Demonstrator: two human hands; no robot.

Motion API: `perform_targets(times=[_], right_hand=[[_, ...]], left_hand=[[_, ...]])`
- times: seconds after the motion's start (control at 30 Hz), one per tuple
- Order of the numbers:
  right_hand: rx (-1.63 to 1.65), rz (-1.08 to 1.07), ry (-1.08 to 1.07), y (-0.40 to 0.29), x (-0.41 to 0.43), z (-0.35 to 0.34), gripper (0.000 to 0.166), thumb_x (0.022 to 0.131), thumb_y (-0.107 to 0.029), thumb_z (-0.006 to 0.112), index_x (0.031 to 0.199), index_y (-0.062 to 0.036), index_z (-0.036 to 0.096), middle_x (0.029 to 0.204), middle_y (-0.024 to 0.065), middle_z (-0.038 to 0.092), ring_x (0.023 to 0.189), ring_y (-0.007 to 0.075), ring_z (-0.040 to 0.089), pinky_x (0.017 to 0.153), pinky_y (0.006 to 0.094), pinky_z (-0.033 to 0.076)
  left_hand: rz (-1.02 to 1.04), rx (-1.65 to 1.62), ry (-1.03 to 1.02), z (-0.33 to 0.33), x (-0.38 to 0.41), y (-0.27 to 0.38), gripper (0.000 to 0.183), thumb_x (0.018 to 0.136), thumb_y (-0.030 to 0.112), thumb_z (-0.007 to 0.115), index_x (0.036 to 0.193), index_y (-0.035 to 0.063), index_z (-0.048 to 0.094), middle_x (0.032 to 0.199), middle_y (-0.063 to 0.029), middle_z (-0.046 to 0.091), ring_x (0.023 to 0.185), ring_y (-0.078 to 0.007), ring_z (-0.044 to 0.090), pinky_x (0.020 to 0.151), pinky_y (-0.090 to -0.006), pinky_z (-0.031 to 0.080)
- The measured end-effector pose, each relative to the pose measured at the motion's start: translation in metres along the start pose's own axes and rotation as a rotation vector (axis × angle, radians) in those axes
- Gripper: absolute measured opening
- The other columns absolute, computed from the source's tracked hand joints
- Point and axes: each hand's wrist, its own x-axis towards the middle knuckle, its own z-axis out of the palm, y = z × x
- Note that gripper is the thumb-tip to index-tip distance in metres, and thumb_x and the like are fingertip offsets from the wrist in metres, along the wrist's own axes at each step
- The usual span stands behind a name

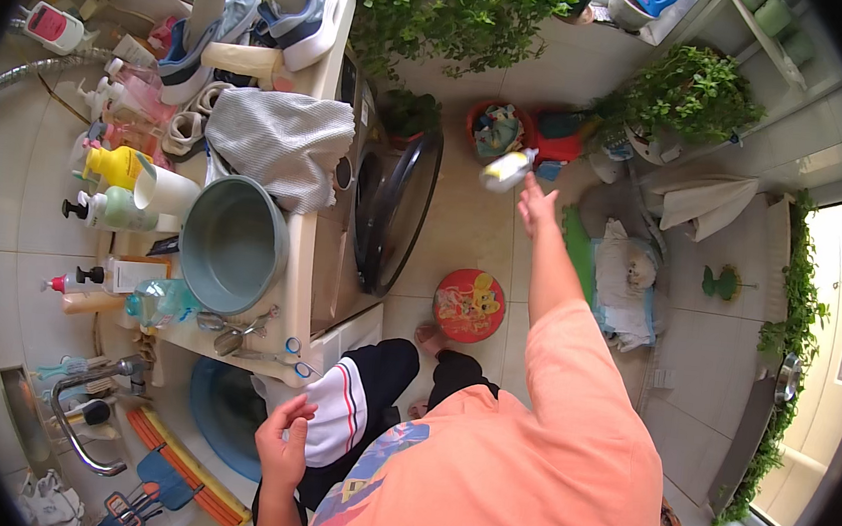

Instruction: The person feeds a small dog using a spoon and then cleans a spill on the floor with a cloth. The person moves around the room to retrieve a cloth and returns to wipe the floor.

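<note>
My right hand [537, 204] reaches forward with its fingers extended and apart. Just beyond the fingertips is a blurred white bottle with a yellow label [508, 170]; it appears out of my grip, though whether a fingertip touches it is unclear. Close to my body, my left hand [284, 435] is half curled with nothing seen in it. Beside that hand lies a dark garment with a white, striped panel [337, 410]. Ahead on the floor, a red basket [471, 123] holds cloth items. A red round stool [468, 305] with a cartoon print stands nearer to me.
At left, a front-loading washing machine's round door [402, 216] hangs open. Above it, a counter [302, 268] carries a grey-green basin [233, 243], a grey cloth [281, 142], shoes, bottles and scissors [296, 357]. A small white dog [639, 271] lies at right. Below the counter sits a blue tub [217, 403].
</note>
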Motion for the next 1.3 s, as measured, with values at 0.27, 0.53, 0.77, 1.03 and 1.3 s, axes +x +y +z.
perform_targets(times=[0.27, 0.53, 0.77, 1.03, 1.3], right_hand=[[-0.235, -0.004, 0.173, 0.068, -0.022, -0.033, 0.103, 0.085, -0.034, 0.065, 0.144, -0.0055, -0.013, 0.145, 0.0210, 0.031, 0.133, 0.0299, 0.033, 0.109, 0.0398, 0.026], [-0.325, 0.054, 0.270, 0.096, -0.041, -0.055, 0.102, 0.083, -0.045, 0.063, 0.146, -0.0133, -0.010, 0.128, 0.0103, 0.051, 0.090, 0.0182, 0.058, 0.060, 0.0268, 0.045], [-0.250, -0.554, -0.064, -0.001, -0.126, 0.058, 0.030, 0.087, -0.021, 0.062, 0.107, -0.0046, 0.045, 0.081, 0.0046, 0.058, 0.064, 0.0121, 0.056, 0.051, 0.0233, 0.044], [0.061, -0.980, -1.357, -0.007, -0.421, 0.186, 0.039, 0.088, -0.016, 0.050, 0.121, 0.0038, 0.042, 0.103, 0.0175, 0.055, 0.078, 0.0198, 0.053, 0.073, 0.0313, 0.045], [-0.261, -0.589, -2.261, 0.141, -0.661, 0.100, 0.031, 0.079, -0.006, 0.061, 0.106, 0.0047, 0.051, 0.100, 0.0155, 0.056, 0.071, 0.0175, 0.057, 0.074, 0.0310, 0.045]], left_hand=[[-0.044, -0.012, 0.012, 0.002, -0.015, -0.016, 0.030, 0.091, 0.017, 0.056, 0.112, -0.0046, 0.058, 0.096, -0.0129, 0.067, 0.087, -0.0166, 0.063, 0.081, -0.0287, 0.048], [-0.015, -0.070, 0.129, -0.013, -0.034, -0.022, 0.030, 0.091, 0.017, 0.055, 0.111, -0.0044, 0.058, 0.096, -0.0124, 0.067, 0.087, -0.0174, 0.063, 0.082, -0.0299, 0.048], [-0.011, -0.007, 0.390, -0.035, -0.081, -0.036, 0.025, 0.088, 0.010, 0.058, 0.110, -0.0005, 0.060, 0.094, -0.0111, 0.068, 0.082, -0.0149, 0.064, 0.072, -0.0268, 0.049], [-0.052, -0.072, 0.838, -0.048, -0.212, -0.072, 0.026, 0.093, 0.017, 0.055, 0.111, -0.0017, 0.058, 0.094, -0.0120, 0.067, 0.088, -0.0164, 0.065, 0.076, -0.0272, 0.049], [-0.369, -0.403, 1.403, 0.032, -0.442, -0.153, 0.027, 0.096, 0.019, 0.050, 0.111, -0.0025, 0.057, 0.094, -0.0103, 0.067, 0.086, -0.0133, 0.062, 0.078, -0.0267, 0.049]])
